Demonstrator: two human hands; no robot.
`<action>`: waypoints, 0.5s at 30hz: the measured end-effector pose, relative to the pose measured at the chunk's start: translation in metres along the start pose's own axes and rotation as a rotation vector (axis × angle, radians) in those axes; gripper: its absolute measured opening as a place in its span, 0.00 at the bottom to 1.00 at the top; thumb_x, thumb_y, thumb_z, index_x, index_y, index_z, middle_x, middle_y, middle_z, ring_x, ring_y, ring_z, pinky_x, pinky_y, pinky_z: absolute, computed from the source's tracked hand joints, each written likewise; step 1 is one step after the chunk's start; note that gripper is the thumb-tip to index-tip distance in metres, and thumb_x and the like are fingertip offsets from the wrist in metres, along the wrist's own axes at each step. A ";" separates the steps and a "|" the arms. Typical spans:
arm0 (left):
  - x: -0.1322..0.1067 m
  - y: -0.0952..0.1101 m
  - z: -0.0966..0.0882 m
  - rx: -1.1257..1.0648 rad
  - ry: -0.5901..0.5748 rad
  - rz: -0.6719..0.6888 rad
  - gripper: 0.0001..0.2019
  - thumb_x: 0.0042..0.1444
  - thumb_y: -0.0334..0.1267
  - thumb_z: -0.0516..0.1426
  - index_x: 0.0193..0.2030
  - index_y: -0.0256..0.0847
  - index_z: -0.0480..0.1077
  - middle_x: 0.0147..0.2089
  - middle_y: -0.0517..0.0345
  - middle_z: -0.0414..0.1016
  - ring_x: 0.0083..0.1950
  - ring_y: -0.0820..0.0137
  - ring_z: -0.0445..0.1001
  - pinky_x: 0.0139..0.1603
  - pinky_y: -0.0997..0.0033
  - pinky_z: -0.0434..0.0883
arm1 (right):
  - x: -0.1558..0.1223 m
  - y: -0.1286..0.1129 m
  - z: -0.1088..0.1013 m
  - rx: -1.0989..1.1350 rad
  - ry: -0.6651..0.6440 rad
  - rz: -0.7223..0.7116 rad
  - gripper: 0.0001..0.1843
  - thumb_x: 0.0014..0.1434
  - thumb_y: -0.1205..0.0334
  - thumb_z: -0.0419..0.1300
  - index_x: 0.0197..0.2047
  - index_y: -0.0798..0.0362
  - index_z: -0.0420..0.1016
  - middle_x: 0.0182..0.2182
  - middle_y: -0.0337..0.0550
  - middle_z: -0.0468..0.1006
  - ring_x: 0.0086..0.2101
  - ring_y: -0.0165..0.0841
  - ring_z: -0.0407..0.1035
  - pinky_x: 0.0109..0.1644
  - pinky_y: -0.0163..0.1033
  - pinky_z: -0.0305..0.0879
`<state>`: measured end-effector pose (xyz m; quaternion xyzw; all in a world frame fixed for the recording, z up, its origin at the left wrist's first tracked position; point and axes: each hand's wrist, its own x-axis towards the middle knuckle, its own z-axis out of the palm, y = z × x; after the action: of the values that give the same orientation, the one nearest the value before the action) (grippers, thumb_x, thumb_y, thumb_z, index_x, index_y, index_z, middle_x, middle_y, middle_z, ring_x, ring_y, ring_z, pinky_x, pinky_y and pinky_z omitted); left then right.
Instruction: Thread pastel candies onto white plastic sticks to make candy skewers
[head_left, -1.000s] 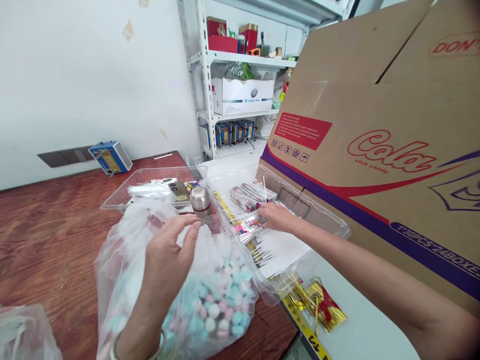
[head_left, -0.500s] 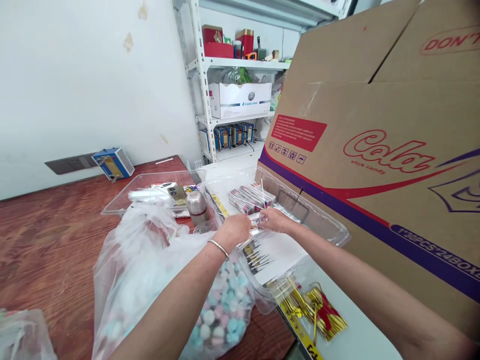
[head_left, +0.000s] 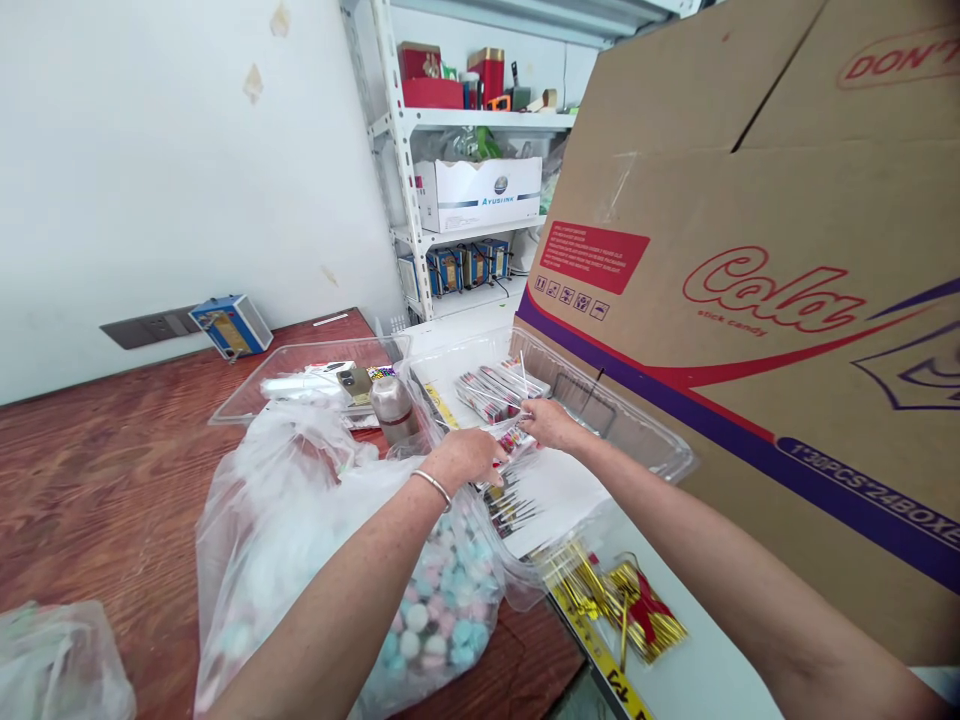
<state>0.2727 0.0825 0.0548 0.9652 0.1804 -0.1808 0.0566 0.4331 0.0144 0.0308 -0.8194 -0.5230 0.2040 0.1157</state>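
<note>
My right hand (head_left: 551,424) pinches the top end of a small clear printed packet (head_left: 514,442) over a clear plastic tray (head_left: 645,435). A thin white stick (head_left: 524,372) rises beside its fingertips; whether the hand grips it too I cannot tell. Close to the packet's left side, my left hand (head_left: 471,456) has its fingers apart and slightly bent, seemingly holding nothing. Behind the hands, a pile of similar packets (head_left: 491,388) lies in the tray. Several thin dark sticks (head_left: 514,505) rest on white paper (head_left: 566,490) below the hands.
A clear bag of pastel balls (head_left: 442,610) sits left of the tray. Gold twist ties (head_left: 637,610) lie in front. A metal flask (head_left: 392,410) stands near another clear tray (head_left: 247,375). A large carton (head_left: 675,220) rises at right, with shelves (head_left: 480,120) behind.
My left hand has come off the packet and dropped slightly, with its fingers spreading. More of the packet shows at my right hand, which has shifted slightly up. The view has shifted a little.
</note>
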 end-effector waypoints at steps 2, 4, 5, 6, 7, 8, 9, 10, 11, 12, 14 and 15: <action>-0.001 0.000 0.000 0.003 0.005 -0.010 0.22 0.52 0.50 0.61 0.55 0.55 0.74 0.51 0.51 0.79 0.52 0.55 0.76 0.47 0.61 0.73 | -0.002 -0.001 -0.005 -0.025 0.047 -0.018 0.17 0.66 0.55 0.59 0.54 0.54 0.71 0.50 0.46 0.74 0.45 0.36 0.73 0.47 0.47 0.73; -0.001 0.000 0.000 0.003 0.016 -0.011 0.23 0.52 0.51 0.61 0.55 0.54 0.73 0.51 0.52 0.79 0.51 0.55 0.77 0.47 0.60 0.73 | -0.004 -0.003 -0.011 -0.060 0.102 -0.055 0.17 0.66 0.55 0.59 0.54 0.54 0.71 0.50 0.46 0.74 0.46 0.36 0.72 0.49 0.48 0.72; -0.001 0.000 0.000 0.003 0.022 -0.011 0.23 0.51 0.52 0.61 0.55 0.54 0.73 0.51 0.52 0.79 0.50 0.55 0.77 0.47 0.60 0.73 | -0.006 -0.005 -0.014 -0.077 0.131 -0.073 0.16 0.66 0.55 0.59 0.53 0.54 0.72 0.50 0.46 0.75 0.46 0.36 0.72 0.49 0.48 0.72; -0.001 0.000 0.001 0.003 0.028 -0.011 0.24 0.50 0.52 0.61 0.55 0.52 0.73 0.50 0.51 0.79 0.50 0.55 0.77 0.46 0.60 0.73 | -0.007 -0.006 -0.017 -0.093 0.160 -0.089 0.15 0.66 0.55 0.59 0.51 0.55 0.73 0.48 0.45 0.76 0.45 0.36 0.73 0.49 0.48 0.71; -0.001 0.000 0.001 0.004 0.034 -0.014 0.25 0.50 0.52 0.62 0.55 0.51 0.72 0.49 0.51 0.79 0.49 0.55 0.78 0.46 0.60 0.73 | -0.009 -0.007 -0.021 -0.107 0.189 -0.101 0.13 0.66 0.56 0.59 0.49 0.55 0.74 0.46 0.44 0.77 0.44 0.35 0.73 0.49 0.47 0.71; -0.001 0.000 0.002 0.007 0.041 -0.020 0.26 0.49 0.52 0.62 0.55 0.49 0.72 0.49 0.50 0.79 0.49 0.54 0.78 0.45 0.60 0.74 | -0.010 -0.008 -0.024 -0.118 0.218 -0.111 0.11 0.65 0.58 0.59 0.46 0.55 0.75 0.44 0.44 0.78 0.43 0.35 0.73 0.48 0.45 0.70; -0.001 0.000 0.003 0.011 0.047 -0.027 0.26 0.48 0.52 0.63 0.54 0.47 0.71 0.48 0.48 0.80 0.48 0.54 0.78 0.45 0.59 0.74 | -0.012 -0.009 -0.027 -0.127 0.248 -0.118 0.08 0.65 0.61 0.59 0.42 0.55 0.76 0.41 0.44 0.79 0.42 0.35 0.73 0.47 0.42 0.69; -0.001 0.000 0.003 0.016 0.051 -0.033 0.27 0.47 0.51 0.64 0.54 0.46 0.71 0.47 0.47 0.80 0.47 0.53 0.78 0.44 0.59 0.74 | -0.013 -0.010 -0.030 -0.135 0.280 -0.120 0.06 0.64 0.64 0.58 0.40 0.54 0.76 0.39 0.44 0.80 0.42 0.35 0.73 0.45 0.39 0.67; -0.001 0.000 0.004 0.021 0.054 -0.039 0.27 0.46 0.49 0.64 0.54 0.44 0.71 0.47 0.46 0.80 0.47 0.53 0.79 0.44 0.58 0.74 | -0.015 -0.010 -0.033 -0.140 0.315 -0.118 0.05 0.62 0.66 0.58 0.38 0.53 0.76 0.37 0.44 0.80 0.41 0.35 0.74 0.43 0.37 0.65; -0.002 0.000 0.005 0.025 0.055 -0.041 0.27 0.46 0.48 0.65 0.53 0.44 0.71 0.46 0.45 0.80 0.46 0.52 0.79 0.43 0.59 0.74 | -0.016 -0.010 -0.036 -0.145 0.351 -0.111 0.06 0.61 0.68 0.57 0.37 0.52 0.76 0.36 0.44 0.81 0.40 0.35 0.74 0.40 0.35 0.63; -0.002 -0.001 0.007 0.029 0.055 -0.034 0.25 0.45 0.46 0.66 0.51 0.43 0.72 0.44 0.45 0.80 0.45 0.53 0.79 0.43 0.59 0.74 | -0.018 -0.011 -0.045 -0.150 0.427 -0.088 0.08 0.60 0.69 0.56 0.36 0.51 0.76 0.34 0.44 0.81 0.38 0.36 0.73 0.38 0.35 0.59; -0.001 -0.001 0.007 0.029 0.058 -0.028 0.24 0.45 0.46 0.66 0.50 0.42 0.72 0.43 0.45 0.80 0.45 0.53 0.79 0.42 0.60 0.74 | -0.019 -0.011 -0.051 -0.151 0.467 -0.073 0.08 0.60 0.68 0.55 0.37 0.50 0.76 0.34 0.44 0.81 0.37 0.36 0.73 0.37 0.35 0.58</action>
<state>0.2693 0.0819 0.0488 0.9681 0.1927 -0.1562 0.0350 0.4399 0.0029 0.0846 -0.8312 -0.5252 -0.0347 0.1792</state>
